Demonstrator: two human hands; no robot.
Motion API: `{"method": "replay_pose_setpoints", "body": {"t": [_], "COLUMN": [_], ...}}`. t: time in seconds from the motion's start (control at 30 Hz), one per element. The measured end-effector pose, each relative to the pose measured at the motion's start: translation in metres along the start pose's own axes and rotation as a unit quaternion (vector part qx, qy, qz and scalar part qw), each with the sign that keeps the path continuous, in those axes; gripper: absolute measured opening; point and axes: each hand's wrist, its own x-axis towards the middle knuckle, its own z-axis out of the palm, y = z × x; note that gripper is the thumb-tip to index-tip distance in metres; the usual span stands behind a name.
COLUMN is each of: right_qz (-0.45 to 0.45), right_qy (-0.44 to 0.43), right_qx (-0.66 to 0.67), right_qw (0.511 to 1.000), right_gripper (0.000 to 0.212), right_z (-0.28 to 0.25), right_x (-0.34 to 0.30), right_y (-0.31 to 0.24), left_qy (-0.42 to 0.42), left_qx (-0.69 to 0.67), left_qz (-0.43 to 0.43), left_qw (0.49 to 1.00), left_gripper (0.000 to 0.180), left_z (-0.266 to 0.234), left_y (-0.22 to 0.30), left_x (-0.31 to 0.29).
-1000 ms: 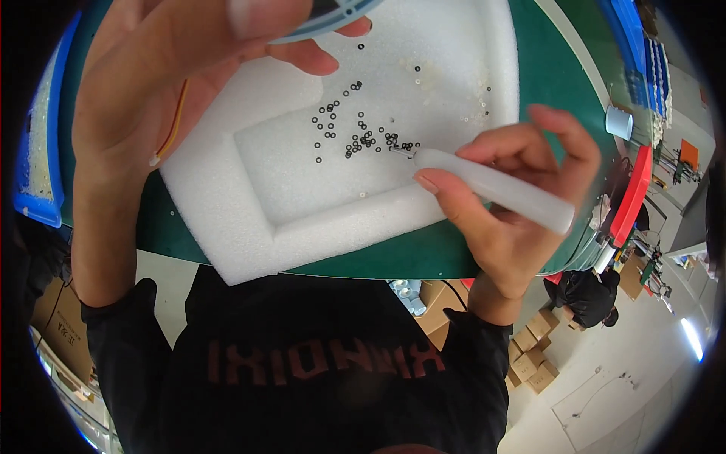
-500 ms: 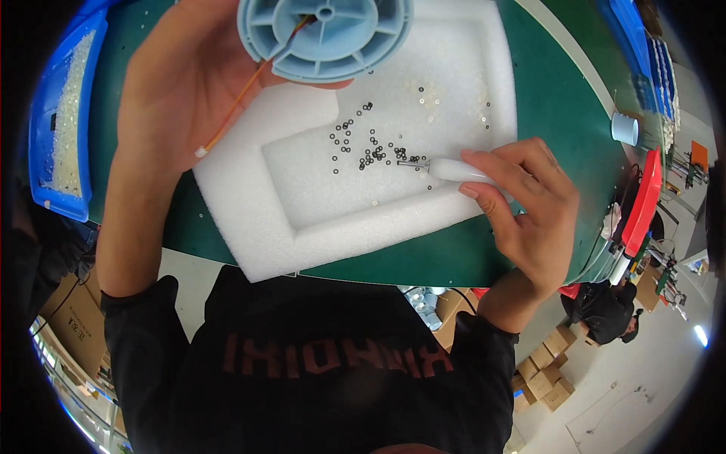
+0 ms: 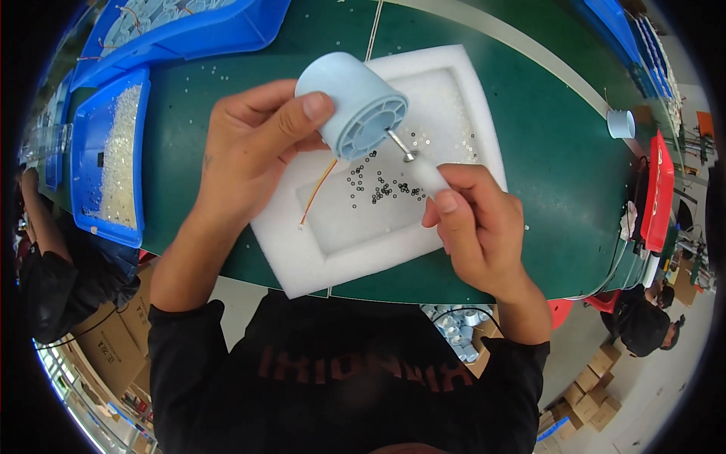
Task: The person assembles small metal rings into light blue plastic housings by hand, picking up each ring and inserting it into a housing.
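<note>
My left hand (image 3: 253, 147) is closed round a light blue, cup-shaped plastic housing (image 3: 340, 94), tilted so that its ribbed, spoked end faces right and down. A thin red-and-yellow cable (image 3: 318, 193) with a small white plug hangs from it. Between thumb and fingers, my right hand (image 3: 484, 227) grips a white-handled tool (image 3: 427, 174) with a slim metal shaft. The shaft's tip meets the spoked end of the housing; whether it carries anything I cannot tell. Below them, several small black rings (image 3: 387, 189) lie scattered in a white foam tray (image 3: 291, 261).
At the left, a blue bin (image 3: 141, 174) holds many small clear pieces. Behind it, a larger blue bin (image 3: 219, 41) contains blue parts with wires. A light blue cup-shaped part (image 3: 621, 124) and a red bin (image 3: 659, 189) are at the right. Other people sit nearby.
The tool tip has risen from the black rings to the housing's spoked end. My left hand has brought the housing lower and turned it. The view has shifted, showing more of the left bins.
</note>
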Motion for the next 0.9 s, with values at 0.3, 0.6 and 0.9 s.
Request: {"method": "replay_pose_setpoints", "body": {"t": [0.3, 0.6, 0.9], "right_qz": [-0.025, -0.188, 0.187], "right_qy": [0.009, 0.11, 0.026], "right_qx": [-0.048, -0.248, 0.254], "right_qw": [0.999, 0.944, 0.949], "right_gripper": [0.013, 0.027, 0.025], "right_z": [0.004, 0.008, 0.008], "right_x": [0.005, 0.01, -0.009], "right_y": [0.004, -0.013, -0.016], "left_qy": [0.012, -0.004, -0.052], "left_qx": [0.061, 0.307, 0.188], "left_qz": [0.012, 0.115, 0.107], "left_qw": [0.998, 0.945, 0.975], "left_gripper": [0.027, 0.023, 0.032], "left_z": [0.002, 0.019, 0.025], "left_y": [-0.004, 0.015, -0.001], "left_x": [0.001, -0.007, -0.026]}}
